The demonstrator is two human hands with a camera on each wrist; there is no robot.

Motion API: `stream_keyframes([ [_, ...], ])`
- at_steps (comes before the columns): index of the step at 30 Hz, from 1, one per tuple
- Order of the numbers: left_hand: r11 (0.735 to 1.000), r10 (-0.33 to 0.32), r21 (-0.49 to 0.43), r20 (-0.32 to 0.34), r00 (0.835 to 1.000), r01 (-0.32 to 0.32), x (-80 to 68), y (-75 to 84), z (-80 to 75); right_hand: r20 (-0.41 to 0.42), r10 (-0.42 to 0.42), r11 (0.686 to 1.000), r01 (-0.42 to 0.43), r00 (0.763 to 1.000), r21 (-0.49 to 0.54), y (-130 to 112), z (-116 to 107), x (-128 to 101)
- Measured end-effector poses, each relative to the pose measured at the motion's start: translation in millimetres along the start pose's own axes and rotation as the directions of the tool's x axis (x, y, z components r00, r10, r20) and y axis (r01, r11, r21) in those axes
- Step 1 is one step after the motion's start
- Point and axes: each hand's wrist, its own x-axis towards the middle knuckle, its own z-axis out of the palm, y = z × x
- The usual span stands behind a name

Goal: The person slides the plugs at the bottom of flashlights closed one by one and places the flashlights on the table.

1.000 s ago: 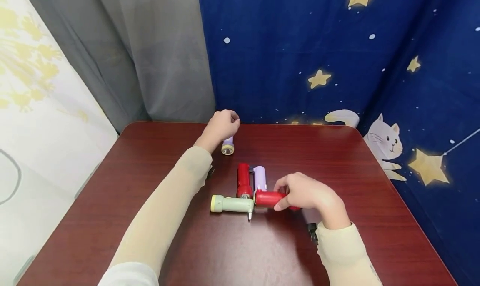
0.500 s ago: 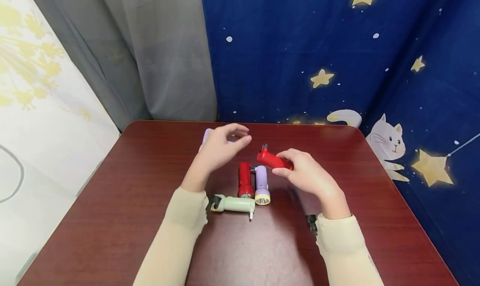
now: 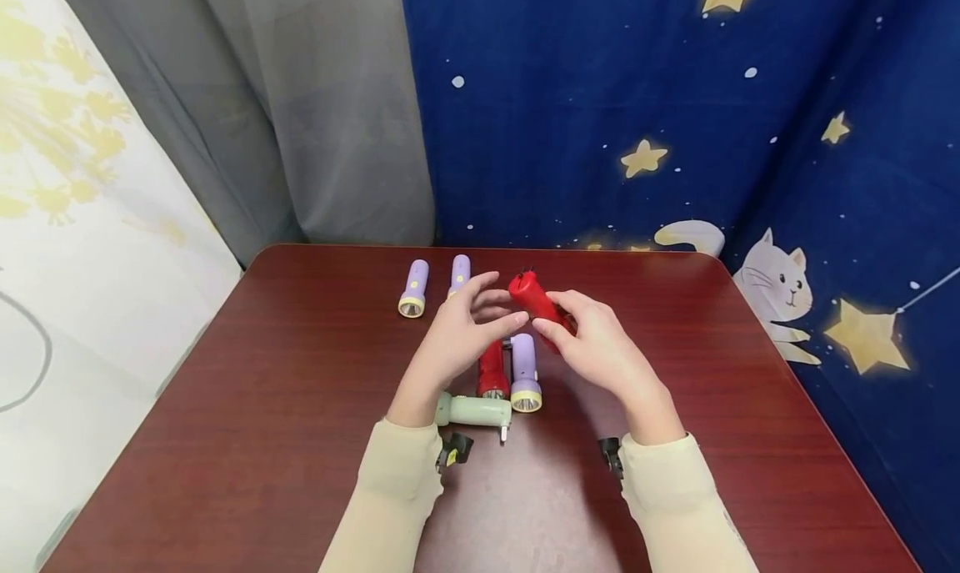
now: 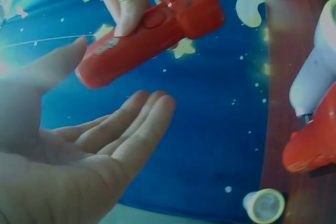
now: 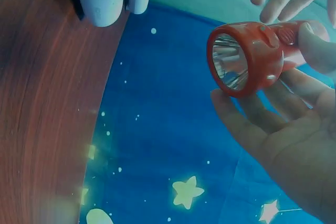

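The right hand [image 3: 600,348] holds a red plastic torch with a round silver reflector [image 3: 536,299] clear of the dark red wooden table [image 3: 712,439], above the table's middle and toward its far edge. The right thumb and fingers [image 5: 247,124] are curled round the torch body, with the lens end facing the wrist. The left hand [image 3: 461,339] is just beside the torch with fingers [image 4: 142,124] straight and spread. The left thumb tip appears to reach the tail end of the torch, but contact cannot be confirmed.

Under the hands, a second red torch [image 3: 492,373] and a lilac torch with a yellow lens ring [image 3: 523,371] lie side by side, touching. A pale green torch [image 3: 474,409] lies crosswise at their near ends. Two smaller lilac torches [image 3: 414,289] lie parallel near the far edge, left of centre; the left hand partly hides one of them.
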Motion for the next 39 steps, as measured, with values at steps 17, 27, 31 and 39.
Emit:
stream_keyframes([
  [17, 0.984, 0.162, -0.053, -0.144, 0.976, -0.171, 0.3, -11.4, 12.9, 0.030, -0.100, 0.993, 0.098, 0.995, 0.071, -10, 14, 0],
  [27, 0.984, 0.174, -0.019, -0.159, 0.972, -0.180, -0.6, -11.9, 10.6, -0.039, -0.108, 0.974, 0.113, 0.993, 0.196, -12, 15, 3],
  [31, 0.987, 0.153, -0.016, -0.161, 0.975, -0.157, -1.0, -13.8, 9.8, -0.076, -0.135, 0.962, 0.149, 0.988, 0.227, -13, 13, 0],
  [39, 0.993, 0.113, -0.008, -0.125, 0.986, -0.114, -0.6, -13.3, 11.3, -0.090, -0.167, 0.965, 0.181, 0.982, 0.190, -14, 15, 0],
])
